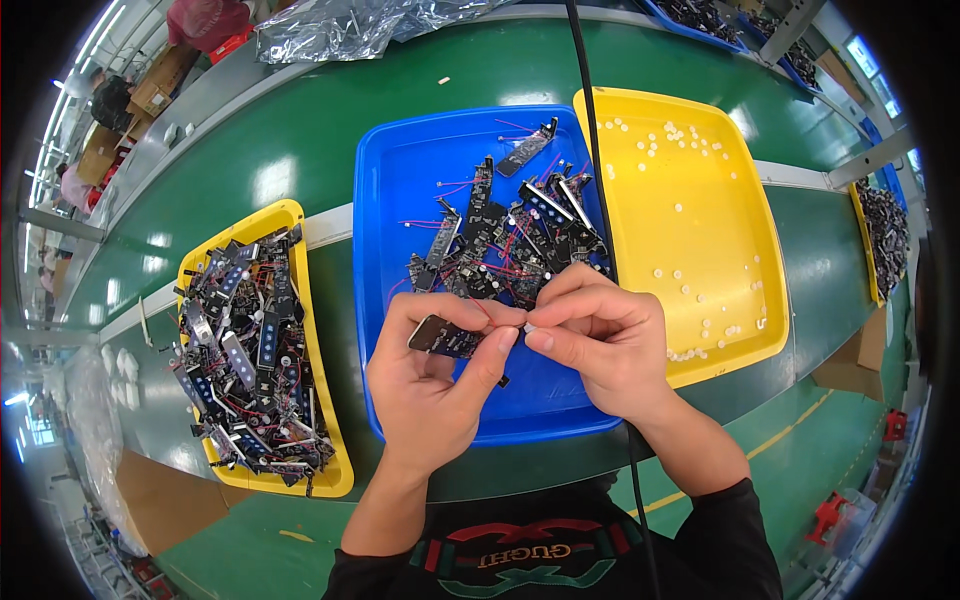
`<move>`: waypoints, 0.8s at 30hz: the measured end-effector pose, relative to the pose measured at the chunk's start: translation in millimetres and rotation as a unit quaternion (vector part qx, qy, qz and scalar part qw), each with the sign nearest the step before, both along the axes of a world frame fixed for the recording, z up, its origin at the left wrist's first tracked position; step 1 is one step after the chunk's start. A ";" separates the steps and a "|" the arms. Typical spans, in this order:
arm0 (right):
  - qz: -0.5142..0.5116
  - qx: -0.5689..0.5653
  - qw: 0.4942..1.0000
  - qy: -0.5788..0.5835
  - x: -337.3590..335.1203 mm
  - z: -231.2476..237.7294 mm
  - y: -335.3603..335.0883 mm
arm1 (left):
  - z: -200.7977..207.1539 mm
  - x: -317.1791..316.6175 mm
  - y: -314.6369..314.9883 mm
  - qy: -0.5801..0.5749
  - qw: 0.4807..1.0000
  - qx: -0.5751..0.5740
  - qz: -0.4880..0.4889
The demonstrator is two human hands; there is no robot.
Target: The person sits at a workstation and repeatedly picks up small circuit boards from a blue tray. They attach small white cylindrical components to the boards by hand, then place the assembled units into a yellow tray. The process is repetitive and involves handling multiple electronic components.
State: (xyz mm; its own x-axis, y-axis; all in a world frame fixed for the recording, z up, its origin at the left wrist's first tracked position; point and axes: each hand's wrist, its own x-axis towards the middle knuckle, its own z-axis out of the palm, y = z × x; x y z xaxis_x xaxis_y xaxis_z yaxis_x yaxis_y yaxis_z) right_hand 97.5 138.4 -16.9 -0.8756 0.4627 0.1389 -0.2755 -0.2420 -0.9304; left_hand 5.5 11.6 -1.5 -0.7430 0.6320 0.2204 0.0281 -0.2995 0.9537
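Observation:
My left hand [425,385] is closed around a narrow black circuit board [440,337], with thin red wires running from it toward the fingertips. My right hand [605,335] pinches a small white piece [528,327] right against the left fingertips; the fingers partly cover it. Both hands are over the near part of a blue tray [400,128]. In that tray, beyond my hands, lies a loose heap of circuit boards [500,235] with red wires.
To the right, a yellow tray [690,235] holds scattered small white round pieces [680,135]. A smaller yellow tray [335,450] at left is piled with boards [250,350]. A black cable [590,110] hangs across the trays. Plastic film [340,30] lies at the far side.

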 end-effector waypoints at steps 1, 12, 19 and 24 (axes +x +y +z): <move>0.010 -0.045 0.999 0.009 -0.7 -0.6 -0.7 | -1.7 -0.1 0.2 0.001 1.000 0.007 -0.001; 0.053 -0.170 0.984 -0.019 2.1 -4.5 1.4 | -3.3 -0.7 2.2 0.082 0.996 0.017 -0.028; 0.070 -0.039 0.993 -0.091 4.7 3.6 -5.7 | 7.2 -18.0 -21.9 0.065 0.988 -0.052 -0.128; 0.182 -0.050 0.977 -0.098 11.7 19.1 -10.1 | 31.1 -4.2 -59.0 0.003 0.992 -0.063 -0.106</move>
State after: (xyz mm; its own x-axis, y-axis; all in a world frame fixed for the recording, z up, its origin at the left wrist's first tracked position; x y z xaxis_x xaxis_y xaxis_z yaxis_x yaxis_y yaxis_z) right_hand 109.2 128.3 2.1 -0.9900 0.1180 -0.0770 0.0262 -0.3829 -0.9234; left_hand 1.3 -47.4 29.6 -0.5899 0.7962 0.1342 -0.0168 -0.1783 0.9838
